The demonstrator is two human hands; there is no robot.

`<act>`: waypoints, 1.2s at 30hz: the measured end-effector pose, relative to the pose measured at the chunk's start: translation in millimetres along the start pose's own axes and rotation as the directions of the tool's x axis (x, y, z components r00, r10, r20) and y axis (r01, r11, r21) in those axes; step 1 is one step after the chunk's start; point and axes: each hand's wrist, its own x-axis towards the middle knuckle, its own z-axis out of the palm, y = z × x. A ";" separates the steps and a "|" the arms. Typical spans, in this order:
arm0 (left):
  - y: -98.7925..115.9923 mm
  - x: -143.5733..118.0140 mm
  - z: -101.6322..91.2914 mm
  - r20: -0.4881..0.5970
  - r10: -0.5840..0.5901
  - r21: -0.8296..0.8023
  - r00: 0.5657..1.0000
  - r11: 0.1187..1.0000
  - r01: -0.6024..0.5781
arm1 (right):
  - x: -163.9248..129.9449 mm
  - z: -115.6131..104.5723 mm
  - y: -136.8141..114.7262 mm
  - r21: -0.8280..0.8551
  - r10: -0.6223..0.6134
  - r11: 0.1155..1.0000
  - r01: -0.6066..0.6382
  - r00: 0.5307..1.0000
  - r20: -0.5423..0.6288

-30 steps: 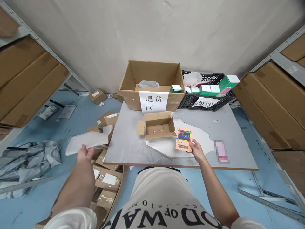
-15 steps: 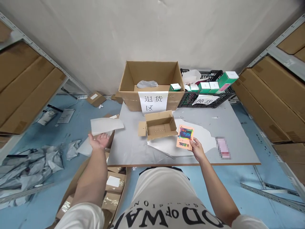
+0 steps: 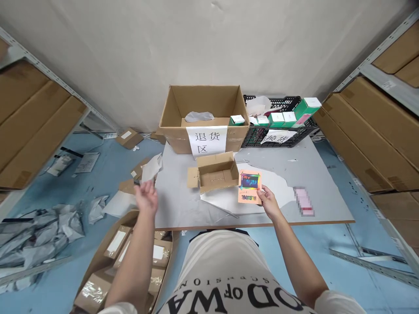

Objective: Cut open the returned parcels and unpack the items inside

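My right hand (image 3: 269, 203) grips the edge of an orange card (image 3: 249, 197) with a shiny rainbow print, held above the table in front of me. To its left an opened small cardboard box (image 3: 218, 178) rests on the table, its flaps folded out. My left hand (image 3: 146, 197) is past the table's left edge, palm up, fingers loosely curled and apart, with nothing in it. Just beyond its fingertips is a white sheet (image 3: 152, 167), tilted in the air or against boxes; I cannot tell which. White sheeting (image 3: 275, 187) lies under the card.
A large labelled carton (image 3: 170, 138) and a black crate (image 3: 255, 140) with green-and-white boxes stand at the table's back. A blurred pink item (image 3: 303, 201) lies right. Beneath my left arm is a big carton of parcels (image 3: 114, 243). Grey plastic bags (image 3: 49, 231) cover floor at left.
The white sheet has dropped away from above my left hand and turned. That hand has moved right, its fingers curling a little. My right hand still holds the card.
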 end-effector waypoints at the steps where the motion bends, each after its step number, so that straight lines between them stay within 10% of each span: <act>1: -3.4 -15.5 22.4 0.043 -0.011 -0.015 0.999 1.000 0.011 | -0.1 4.0 -5.9 -0.013 -0.017 1.000 0.018 0.999 0.043; 3: -11.2 -48.4 65.4 0.298 -0.083 -0.009 0.951 0.996 0.089 | -0.1 12.7 -19.9 -0.045 -0.043 0.998 0.050 0.990 0.136; 6: -16.7 -90.0 118.3 0.635 -0.221 0.106 0.740 0.974 0.200 | 0.2 24.6 -45.2 -0.120 -0.050 0.989 0.088 0.957 0.287; 13: 0.4 -114.1 172.2 0.817 -0.425 0.398 0.389 0.904 0.152 | 10.0 36.5 -100.1 -0.387 0.074 0.896 0.219 0.785 0.616; 17: -7.3 -120.5 175.4 0.844 -0.490 0.481 0.219 0.871 0.098 | 23.9 37.6 -113.1 -0.475 0.095 0.846 0.244 0.806 0.584; 22: -24.6 -133.0 170.5 0.812 -0.438 0.341 0.385 0.892 0.296 | 29.6 22.5 -107.9 -0.248 -0.037 0.960 0.126 0.942 0.334; 28: -43.8 -154.4 165.4 0.703 -0.334 0.012 0.628 0.888 0.459 | 2.1 26.6 -61.3 0.234 -0.054 0.972 -0.005 0.968 0.247; 36: -58.5 -170.2 171.8 0.674 -0.316 -0.083 0.668 0.865 0.494 | -12.2 37.5 -52.4 0.122 0.014 0.992 -0.032 0.989 0.147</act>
